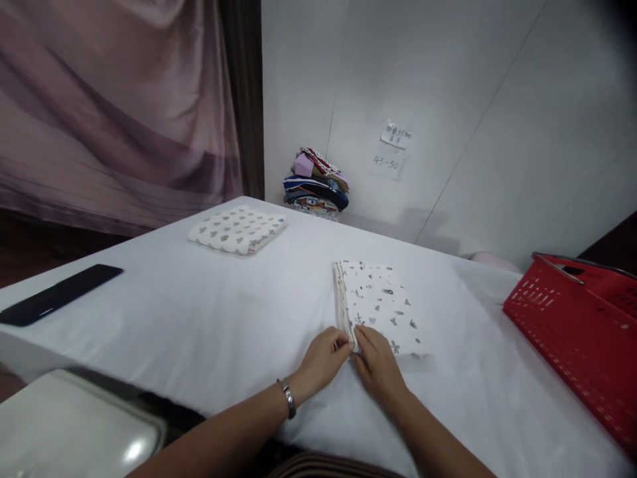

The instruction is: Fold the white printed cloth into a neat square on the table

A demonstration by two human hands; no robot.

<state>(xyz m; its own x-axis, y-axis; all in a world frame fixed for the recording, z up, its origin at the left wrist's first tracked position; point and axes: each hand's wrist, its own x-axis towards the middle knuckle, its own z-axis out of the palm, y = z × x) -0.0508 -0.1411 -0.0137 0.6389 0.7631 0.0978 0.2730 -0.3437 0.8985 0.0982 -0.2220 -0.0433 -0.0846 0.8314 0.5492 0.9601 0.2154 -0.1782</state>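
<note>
A folded white cloth with small dark prints (378,302) lies on the white table (209,312) in front of me. My left hand (323,358) pinches its near left corner, fingers curled onto the stacked edge. My right hand (381,362) rests on the near edge of the same cloth, fingers pressed together on the fabric. A silver bracelet (288,398) circles my left wrist.
A second folded printed cloth (236,229) lies at the far left of the table. A stack of coloured folded clothes (316,182) sits against the wall. A red plastic basket (582,328) stands at the right edge. A black phone (57,293) lies far left.
</note>
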